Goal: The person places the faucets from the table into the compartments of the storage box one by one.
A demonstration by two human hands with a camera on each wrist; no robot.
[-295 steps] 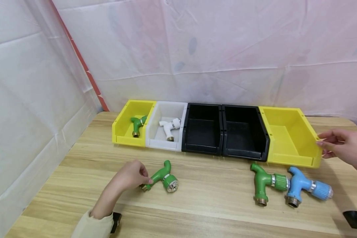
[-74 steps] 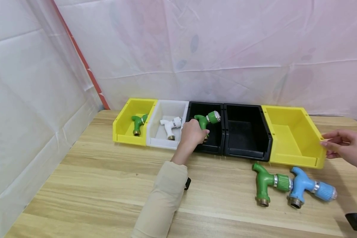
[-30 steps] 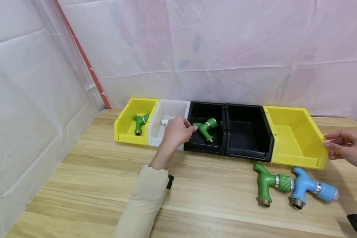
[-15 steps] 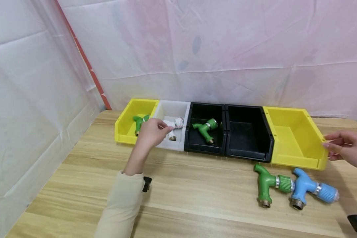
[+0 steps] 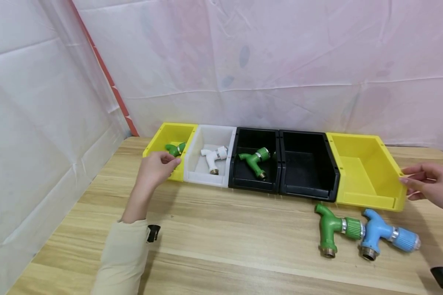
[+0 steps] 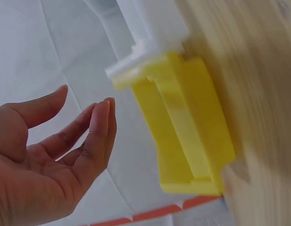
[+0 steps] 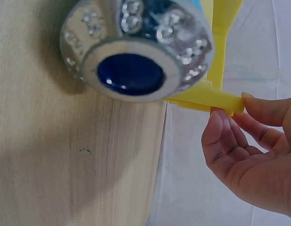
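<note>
My left hand (image 5: 156,168) is in front of the left yellow bin (image 5: 177,131), overlapping a green tap (image 5: 172,150) lying in it. In the left wrist view the hand (image 6: 65,150) has a gap between thumb and fingers and holds nothing. At the far right, my right hand (image 5: 430,182) pinches the side edge of the right yellow bin (image 5: 365,199) between thumb and fingers. A white tap (image 5: 209,159) lies in the white bin (image 5: 206,179), a green tap (image 5: 256,164) in the left black bin (image 5: 254,186).
The right black bin (image 5: 306,191) stands in the same row. Before the right-hand bins, a green tap (image 5: 328,229) and a blue tap (image 5: 374,231) lie side by side on the wooden table (image 5: 243,246). A pale sheet (image 5: 280,61) hangs behind.
A green tap has gone from the table's left part into the left black bin, where my left hand released it. That hand then swung left past the white bin. My right hand stayed.
</note>
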